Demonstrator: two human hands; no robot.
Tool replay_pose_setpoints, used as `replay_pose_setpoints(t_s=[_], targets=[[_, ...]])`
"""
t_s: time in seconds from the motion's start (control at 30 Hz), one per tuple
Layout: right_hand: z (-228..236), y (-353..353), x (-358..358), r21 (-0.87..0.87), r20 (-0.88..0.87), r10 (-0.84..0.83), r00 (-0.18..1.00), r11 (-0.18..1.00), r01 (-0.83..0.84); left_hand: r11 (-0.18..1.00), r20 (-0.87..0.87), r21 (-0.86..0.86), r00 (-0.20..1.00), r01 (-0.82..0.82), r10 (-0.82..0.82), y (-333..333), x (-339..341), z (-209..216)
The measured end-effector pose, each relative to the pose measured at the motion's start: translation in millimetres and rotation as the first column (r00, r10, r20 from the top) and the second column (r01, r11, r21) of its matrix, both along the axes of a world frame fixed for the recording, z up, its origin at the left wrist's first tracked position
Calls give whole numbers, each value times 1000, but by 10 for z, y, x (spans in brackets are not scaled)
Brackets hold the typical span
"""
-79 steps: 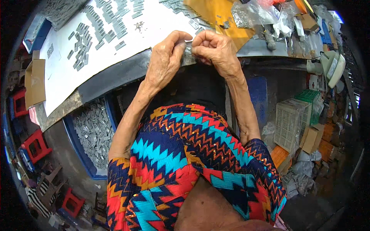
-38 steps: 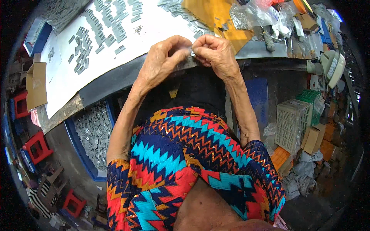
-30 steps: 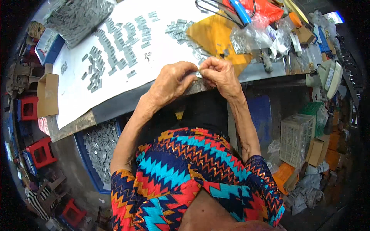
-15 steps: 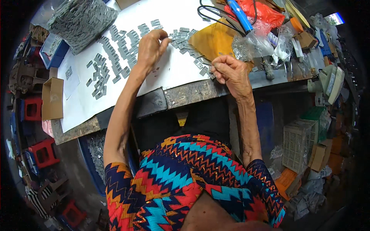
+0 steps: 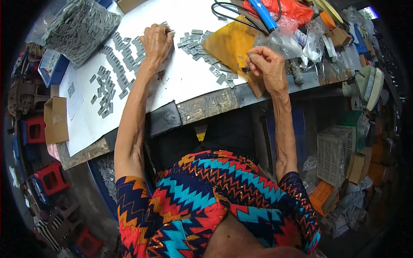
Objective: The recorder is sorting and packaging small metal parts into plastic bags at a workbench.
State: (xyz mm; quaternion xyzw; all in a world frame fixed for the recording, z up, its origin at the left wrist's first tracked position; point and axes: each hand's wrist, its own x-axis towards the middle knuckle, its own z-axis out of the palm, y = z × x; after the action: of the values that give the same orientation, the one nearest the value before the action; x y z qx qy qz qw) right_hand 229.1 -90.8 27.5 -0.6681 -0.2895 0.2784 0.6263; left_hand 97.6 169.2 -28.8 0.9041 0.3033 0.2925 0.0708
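Red stools stand left, plastic crates right.

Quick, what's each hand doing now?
Left hand: fingers curled by small grey rectangular pieces; grip can't be told.
Right hand: fingers pinched closed; contents can't be told.

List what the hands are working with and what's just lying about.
Apparently in use:
grey pieces, by the left hand
amber sheet, near the right hand, grip unclear
white paper, beneath the pieces

Apparently lying about:
red bag
blue-handled tool
cardboard box at left
pale crate
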Motion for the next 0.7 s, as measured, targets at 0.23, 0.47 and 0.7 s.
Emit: replay_pose_setpoints(t_s=[0.23,0.47,0.7], targets=[[-329,104,407,-143,278,-22,960,988,64,997,-36,-74,999,-13,10,21,-15,54],[-490,72,474,-166,513,-26,858,978,129,988,88,-29,985,153,-150,-108,183,96],[-403,100,408,-196,586,-1,810,970,143,943,-69,-76,942,324,-329,-149,384,115]])
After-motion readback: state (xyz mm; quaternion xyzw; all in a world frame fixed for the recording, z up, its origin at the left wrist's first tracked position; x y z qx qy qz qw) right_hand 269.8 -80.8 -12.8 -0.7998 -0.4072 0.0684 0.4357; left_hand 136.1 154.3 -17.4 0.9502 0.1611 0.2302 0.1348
